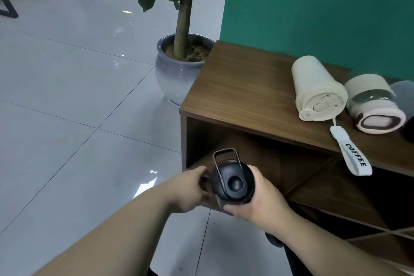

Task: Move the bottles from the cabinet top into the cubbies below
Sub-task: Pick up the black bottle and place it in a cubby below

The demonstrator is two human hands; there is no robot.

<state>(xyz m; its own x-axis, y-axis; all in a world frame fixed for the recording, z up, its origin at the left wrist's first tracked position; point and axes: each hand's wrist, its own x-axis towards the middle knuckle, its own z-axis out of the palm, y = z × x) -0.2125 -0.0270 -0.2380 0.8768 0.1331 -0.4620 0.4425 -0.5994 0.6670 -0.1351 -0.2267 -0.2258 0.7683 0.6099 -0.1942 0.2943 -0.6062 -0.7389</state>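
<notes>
Head view: looking down at the left end of a wooden cabinet [242, 87], open cubbies under its top.
Plant pot [179, 74]: on the tiled floor just beside the cabinet's left end; not part of the job.
Left hand [190, 190]: fingers curled against the left side of the black bottle [233, 182], helping to hold it.
Black bottle: off the cabinet top, held upright between both hands in front of the leftmost cubby [257, 159], lid facing the camera, wire loop handle standing up at the back.
Right hand [262, 195]: wrapped around the bottle's right side and lower body, closed firmly on it.
Handling, black bottle: looks rigid, smooth, probably metal or hard plastic; likely a little slippery, so the body grip with two hands suits it. Weight cannot be told; contents unseen.
Cream bottle [318, 89]: lying on its side on the cabinet top, strap [351, 152] marked COFFEE hanging over the front edge. Rigid, will roll; take it round the body, not the strap.
Sleeved bottle [376, 105]: lying just beside the cream one, touching or nearly so; soft sleeve should grip well.
Dark object [405, 94]: at the right edge, partly cut off; cannot tell what it is.
Count: one bottle in hand, two clearly lying on top, none seen inside the cubbies.
</notes>
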